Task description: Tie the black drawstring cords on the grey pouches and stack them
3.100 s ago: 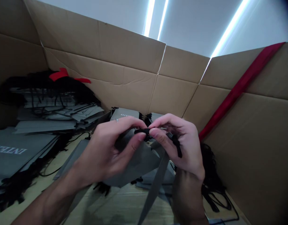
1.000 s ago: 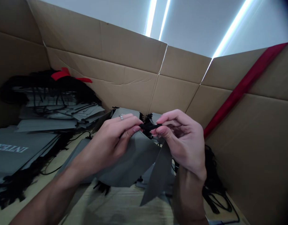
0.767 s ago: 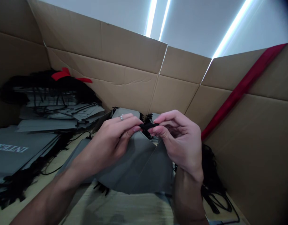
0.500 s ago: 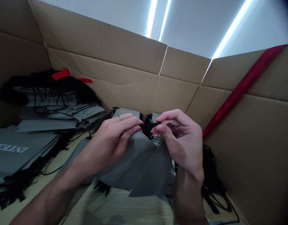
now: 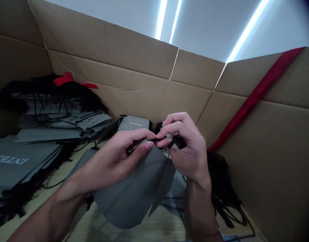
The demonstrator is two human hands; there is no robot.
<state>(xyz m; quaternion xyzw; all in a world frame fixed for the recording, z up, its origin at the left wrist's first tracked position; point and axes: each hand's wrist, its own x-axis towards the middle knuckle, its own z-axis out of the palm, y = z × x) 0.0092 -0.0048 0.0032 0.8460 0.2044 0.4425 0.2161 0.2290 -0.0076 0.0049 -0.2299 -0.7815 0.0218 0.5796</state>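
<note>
Black cord (image 5: pixel 172 141) in pinched right hand (image 5: pixel 188 148)

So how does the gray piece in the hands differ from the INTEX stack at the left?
The held gray piece hangs bent from the hands, while the INTEX stack lies flat. The held gray piece looks like a single item with no print on its visible face; the INTEX stack is several layers, with upside-down white lettering on top. Both are gray.

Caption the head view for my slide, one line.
Both hands, left and right, pinch black cord at a grey sheet, cardboard walls behind.
</note>
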